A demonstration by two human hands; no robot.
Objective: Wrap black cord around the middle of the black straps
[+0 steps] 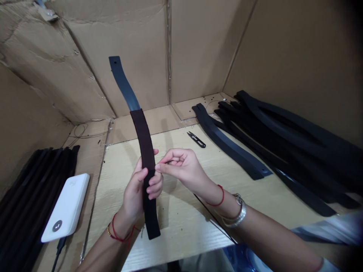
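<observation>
A long dark strap (146, 141) stands tilted upright over the table, with a smooth blue-black end that has a hole near its tip and a dark brown ribbed fabric covering lower down. My left hand (141, 185) is closed around its lower part, thumb across the front. At the strap's right edge, the thumb and forefinger of my right hand (181, 168) are pinched together. Something thin and dark shows at those fingertips, too small to name. Small thread snips (196, 139) lie on the table beyond my right hand.
Bare dark straps (227, 139) lie to the right, beside a larger pile (272, 132). At left are stacked straps (31, 181) and a white power bank (66, 206) with a cable. Cardboard walls (195, 49) enclose the pale tabletop (119, 162).
</observation>
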